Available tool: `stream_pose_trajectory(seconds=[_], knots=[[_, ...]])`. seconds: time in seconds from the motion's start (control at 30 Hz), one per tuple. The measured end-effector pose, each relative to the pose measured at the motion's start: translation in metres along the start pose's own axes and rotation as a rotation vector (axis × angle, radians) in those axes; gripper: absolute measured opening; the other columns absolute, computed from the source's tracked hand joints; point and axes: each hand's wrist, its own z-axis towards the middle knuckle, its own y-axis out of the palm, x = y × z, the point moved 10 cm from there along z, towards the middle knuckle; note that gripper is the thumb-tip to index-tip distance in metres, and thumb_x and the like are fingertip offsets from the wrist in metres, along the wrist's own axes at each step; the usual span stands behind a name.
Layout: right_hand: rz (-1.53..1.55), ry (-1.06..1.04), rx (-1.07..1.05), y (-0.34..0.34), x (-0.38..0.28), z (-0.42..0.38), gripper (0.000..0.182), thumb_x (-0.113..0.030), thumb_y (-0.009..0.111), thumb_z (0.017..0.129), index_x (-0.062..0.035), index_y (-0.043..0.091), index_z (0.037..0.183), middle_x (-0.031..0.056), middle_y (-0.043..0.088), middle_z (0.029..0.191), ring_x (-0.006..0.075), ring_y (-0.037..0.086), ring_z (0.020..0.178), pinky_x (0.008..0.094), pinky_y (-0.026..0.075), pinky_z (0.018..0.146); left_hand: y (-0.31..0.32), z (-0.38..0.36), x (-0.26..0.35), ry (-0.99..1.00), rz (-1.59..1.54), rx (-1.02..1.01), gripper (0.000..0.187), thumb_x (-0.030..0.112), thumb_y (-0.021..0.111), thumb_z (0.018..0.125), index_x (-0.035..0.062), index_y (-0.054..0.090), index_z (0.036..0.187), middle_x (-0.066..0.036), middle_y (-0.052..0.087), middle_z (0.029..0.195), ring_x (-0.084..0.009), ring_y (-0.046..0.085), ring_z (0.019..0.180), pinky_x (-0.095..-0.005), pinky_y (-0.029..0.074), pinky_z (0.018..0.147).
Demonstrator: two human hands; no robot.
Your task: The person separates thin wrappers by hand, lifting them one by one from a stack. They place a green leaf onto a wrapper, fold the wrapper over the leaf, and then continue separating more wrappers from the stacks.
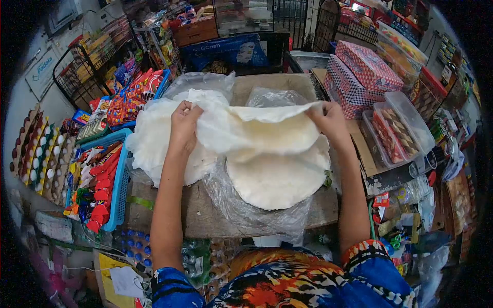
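A thin, pale round sheet (257,136) hangs between my two hands, its far edge lifted and partly folded. My left hand (187,119) pinches it at the left, and my right hand (326,119) pinches its right corner. Beneath it lies a stack of similar round sheets (280,185) on crumpled clear plastic (226,187). Another pile of white sheets (159,138) spreads out on the left, partly behind my left forearm. Both piles rest on a worn wooden table (203,215).
Blue baskets (123,179) of packaged snacks and egg trays (41,154) stand at the left. Checkered boxes (354,77) and a clear plastic container (400,128) sit at the right. Bottles (195,262) are below the table's near edge.
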Motion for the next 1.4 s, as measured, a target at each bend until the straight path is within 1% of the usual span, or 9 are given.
stream_pose_trajectory(seconds=[0.17, 0.3, 0.4, 0.43, 0.6, 0.77, 0.93, 1.0, 1.4], knots=[[-0.128, -0.317, -0.061, 0.011, -0.022, -0.007, 0.06, 0.001, 0.065, 0.064, -0.0058, 0.054, 0.123, 0.0104, 0.058, 0.112, 0.0226, 0.056, 0.096, 0.0314, 0.046, 0.085, 0.044, -0.028, -0.027, -0.267, -0.063, -0.155, 0.025, -0.008, 0.043, 0.079, 0.0025, 0.055, 0.098, -0.005, 0.059, 0.09, -0.0159, 0.061, 0.08, -0.0295, 0.053, 0.079], [-0.52, -0.843, 0.121, 0.027, -0.095, -0.048, 0.044, -0.007, 0.069, 0.071, -0.0035, 0.058, 0.113, 0.0131, 0.062, 0.101, 0.0277, 0.057, 0.081, 0.0314, 0.048, 0.076, 0.061, -0.034, -0.03, -0.194, 0.07, -0.357, 0.024, 0.006, 0.039, 0.083, 0.0048, 0.056, 0.099, -0.004, 0.057, 0.096, -0.0146, 0.058, 0.089, -0.0273, 0.05, 0.079], [-0.286, -0.401, -0.005, 0.038, -0.062, -0.03, 0.022, -0.016, 0.069, 0.079, 0.0002, 0.064, 0.092, 0.015, 0.063, 0.073, 0.0256, 0.051, 0.058, 0.0338, 0.042, 0.056, 0.063, -0.035, -0.034, -0.164, 0.049, -0.397, 0.019, 0.013, 0.04, 0.085, 0.0062, 0.056, 0.093, -0.002, 0.053, 0.093, -0.0126, 0.053, 0.088, -0.0232, 0.043, 0.079], [-0.136, -0.435, 0.142, 0.027, -0.058, -0.027, 0.025, -0.019, 0.065, 0.086, 0.0046, 0.061, 0.077, 0.0113, 0.053, 0.053, 0.015, 0.042, 0.049, 0.0322, 0.034, 0.048, 0.064, -0.036, -0.032, -0.173, -0.035, -0.385, 0.016, 0.014, 0.041, 0.085, 0.0065, 0.055, 0.089, 0.0, 0.05, 0.088, -0.011, 0.048, 0.084, -0.0199, 0.038, 0.079], [0.072, -0.284, 0.248, -0.002, -0.037, -0.015, 0.032, -0.021, 0.065, 0.087, 0.0062, 0.056, 0.074, 0.0054, 0.045, 0.054, 0.0066, 0.039, 0.056, 0.0277, 0.033, 0.048, 0.073, -0.05, -0.013, -0.213, -0.129, -0.228, 0.022, 0.026, 0.053, 0.086, 0.007, 0.057, 0.095, 0.001, 0.053, 0.09, -0.011, 0.05, 0.087, -0.0231, 0.039, 0.082], [-0.017, -0.451, 0.21, 0.014, -0.071, -0.036, 0.023, -0.015, 0.064, 0.086, 0.0039, 0.056, 0.075, 0.0118, 0.045, 0.056, 0.0098, 0.04, 0.052, 0.0286, 0.033, 0.048, 0.098, -0.066, 0.025, 0.364, 0.858, -0.282, 0.03, 0.021, 0.07, 0.081, -0.0011, 0.064, 0.1, -0.008, 0.064, 0.087, -0.0139, 0.058, 0.08, -0.0278, 0.047, 0.074], [-0.044, -0.524, 0.271, 0.01, -0.079, -0.042, 0.019, -0.011, 0.065, 0.086, 0.0047, 0.057, 0.078, 0.0131, 0.045, 0.057, 0.0101, 0.039, 0.051, 0.0299, 0.034, 0.047, 0.053, -0.035, 0.013, 0.342, 0.613, -0.116, 0.028, 0.025, 0.072, 0.081, -0.002, 0.067, 0.09, -0.008, 0.065, 0.081, -0.0124, 0.058, 0.073, -0.026, 0.046, 0.063], [0.111, -0.423, 0.351, -0.007, -0.062, -0.033, 0.024, -0.014, 0.064, 0.089, 0.0029, 0.054, 0.075, -0.0047, 0.04, 0.06, 0.0031, 0.034, 0.059, 0.0234, 0.027, 0.048, 0.035, -0.024, 0.021, 0.326, 0.664, -0.039, 0.027, 0.025, 0.071, 0.082, -0.0008, 0.069, 0.088, -0.007, 0.065, 0.079, -0.0114, 0.057, 0.071, -0.0255, 0.045, 0.06], [0.472, -0.188, 0.584, -0.097, 0.007, -0.013, 0.031, -0.023, 0.065, 0.089, 0.0052, 0.065, 0.099, 0.0079, 0.068, 0.09, 0.0109, 0.062, 0.071, 0.024, 0.049, 0.064, -0.188, 0.023, 0.079, 0.367, 0.386, 0.449, 0.037, 0.034, 0.071, 0.082, -0.0014, 0.067, 0.093, -0.003, 0.064, 0.078, -0.0105, 0.053, 0.066, -0.0271, 0.044, 0.061]])
